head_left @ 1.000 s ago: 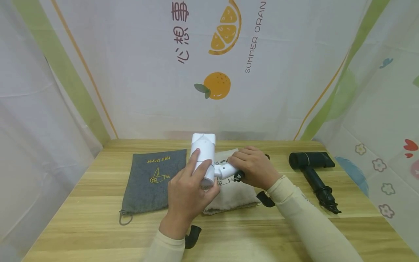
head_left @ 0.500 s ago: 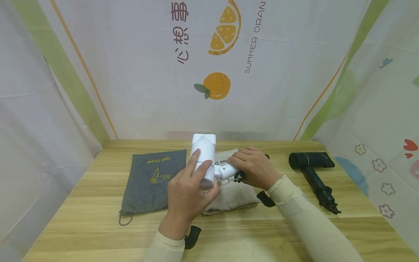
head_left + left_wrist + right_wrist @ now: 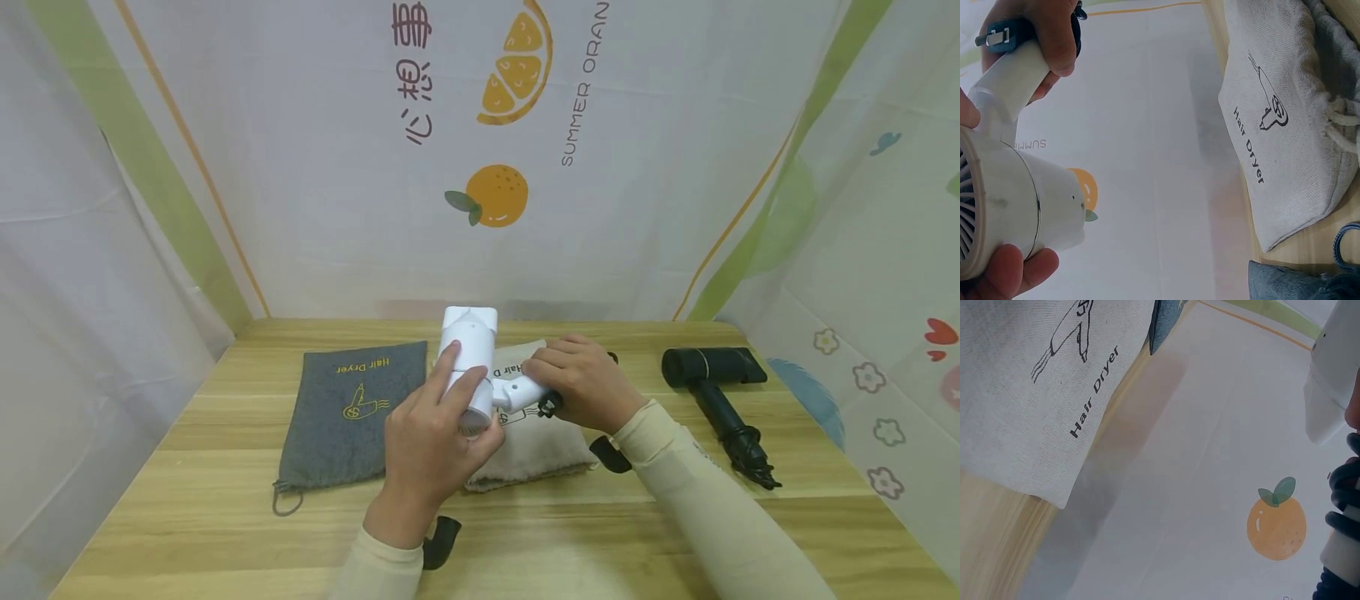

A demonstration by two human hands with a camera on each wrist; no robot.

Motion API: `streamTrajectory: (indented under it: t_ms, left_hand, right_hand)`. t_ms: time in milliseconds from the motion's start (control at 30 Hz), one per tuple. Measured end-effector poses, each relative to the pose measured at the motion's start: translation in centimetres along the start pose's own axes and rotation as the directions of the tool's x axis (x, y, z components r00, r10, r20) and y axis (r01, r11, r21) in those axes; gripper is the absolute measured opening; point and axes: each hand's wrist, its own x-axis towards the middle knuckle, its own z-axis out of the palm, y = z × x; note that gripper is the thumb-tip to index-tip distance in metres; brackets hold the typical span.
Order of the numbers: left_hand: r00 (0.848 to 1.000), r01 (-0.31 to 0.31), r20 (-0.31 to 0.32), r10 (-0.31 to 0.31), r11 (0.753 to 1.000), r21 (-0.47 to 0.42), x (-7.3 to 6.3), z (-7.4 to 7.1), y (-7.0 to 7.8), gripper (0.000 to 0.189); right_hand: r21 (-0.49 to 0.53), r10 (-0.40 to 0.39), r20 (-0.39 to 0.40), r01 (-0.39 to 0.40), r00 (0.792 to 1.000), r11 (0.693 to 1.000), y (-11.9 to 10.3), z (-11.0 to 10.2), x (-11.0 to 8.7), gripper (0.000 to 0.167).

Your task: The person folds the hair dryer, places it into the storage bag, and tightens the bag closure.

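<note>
The person's right grip hides the end of the handle of the white plastic hair dryer, whose slatted rear vent the left wrist view's edge cuts. Dryer and grip partly cover the cream cloth bag; the cream left sleeve hides part of a curved black tube.

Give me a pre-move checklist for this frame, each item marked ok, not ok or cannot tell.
1. Left grip on the white hair dryer: ok, fingers round its body.
2. Right grip on the handle: ok, fingers wrapped round it.
3. Cord coiled round the handle: ok, coils show in the right wrist view.
4. Plug tucked away: not ok, its prongs stick out beside the handle.
5. Beige pouch mouth open: cannot tell.
6. Black hair dryer out of the way: ok, apart from both hands.
</note>
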Motion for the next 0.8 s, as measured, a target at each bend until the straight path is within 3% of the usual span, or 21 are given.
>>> streamTrajectory:
  t_ms: [467,800]
  left_hand:
    - [1.000,-0.018,-0.012,0.017,0.999,-0.052,-0.09,0.20,-0.37,0.046]
    - [1.000,0.012,0.026,-0.010,0.998,-0.056,-0.05,0.00,-0.21,0.045]
  right_hand:
    - [0.009,-0.009,0.012,0.009,1.000,1.000,-0.29,-0.08,-0.02,0.042]
    - [0.006,-0.013,0.016,0.013,1.000,1.000,-0.20,-0.05,-0.07,0.042]
